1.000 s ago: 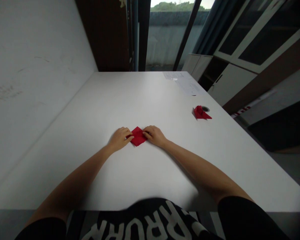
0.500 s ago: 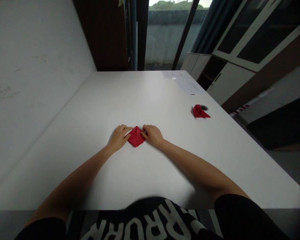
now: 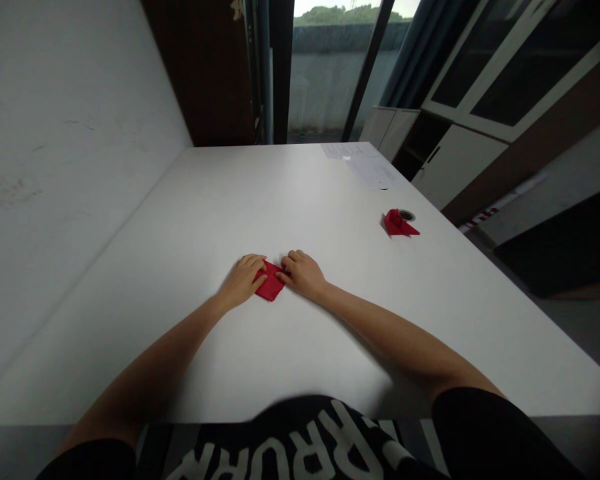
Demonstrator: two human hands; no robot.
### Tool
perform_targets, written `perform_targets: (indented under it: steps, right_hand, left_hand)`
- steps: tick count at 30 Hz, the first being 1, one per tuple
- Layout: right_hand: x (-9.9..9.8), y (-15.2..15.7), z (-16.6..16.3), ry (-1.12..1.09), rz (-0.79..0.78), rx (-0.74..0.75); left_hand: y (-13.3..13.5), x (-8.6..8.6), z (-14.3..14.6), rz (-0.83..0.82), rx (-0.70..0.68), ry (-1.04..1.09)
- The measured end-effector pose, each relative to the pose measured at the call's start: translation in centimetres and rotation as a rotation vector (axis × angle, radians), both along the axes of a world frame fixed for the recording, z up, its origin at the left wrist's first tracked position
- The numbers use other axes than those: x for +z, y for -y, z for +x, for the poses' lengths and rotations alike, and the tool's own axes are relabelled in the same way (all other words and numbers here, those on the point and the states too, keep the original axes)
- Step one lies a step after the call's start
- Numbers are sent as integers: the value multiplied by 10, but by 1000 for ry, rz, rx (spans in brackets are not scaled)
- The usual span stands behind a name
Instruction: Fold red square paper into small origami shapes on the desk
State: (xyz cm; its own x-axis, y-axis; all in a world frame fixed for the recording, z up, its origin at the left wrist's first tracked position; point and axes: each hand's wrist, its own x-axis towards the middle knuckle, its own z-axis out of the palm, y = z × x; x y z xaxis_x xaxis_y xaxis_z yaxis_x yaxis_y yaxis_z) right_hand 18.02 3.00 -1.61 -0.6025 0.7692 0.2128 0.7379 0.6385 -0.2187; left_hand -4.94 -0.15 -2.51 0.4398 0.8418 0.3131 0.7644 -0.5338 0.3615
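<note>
The table [image 3: 330,347] holds red paper [image 3: 270,287], a red fold [image 3: 399,225], white sheets [image 3: 367,168].

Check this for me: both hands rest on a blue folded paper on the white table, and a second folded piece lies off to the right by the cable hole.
One thing is wrong: the folded paper under the left hand and right hand is red, not blue, as the head view shows. The rest holds: the table is white, and the second folded piece lies to the right by the cable hole.

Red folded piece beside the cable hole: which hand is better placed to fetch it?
Right hand, probably: the folded piece lies off to its side, while the left hand would have to cross the red paper both hands touch.
</note>
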Motion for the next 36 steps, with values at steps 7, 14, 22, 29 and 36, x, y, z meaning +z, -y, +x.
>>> perform_targets:
  steps: [7, 14, 22, 29, 36]
  right_hand:
    - [-3, 0, -1, -61, -31, -4]
    - [-7, -2, -3, -171, -66, 64]
    - [-7, -3, -1, -445, -152, 102]
    - [-3, -7, 3, -678, -239, -9]
    - [-10, -16, -2, -1138, -635, -24]
  left_hand:
    - [-1, 1, -1, -13, 101, -46]
    - [2, 3, 0, -74, 107, 17]
    - [1, 10, 1, -93, 126, 166]
    - [-2, 8, -3, -124, 163, 306]
    - [-8, 0, 0, -352, 334, 909]
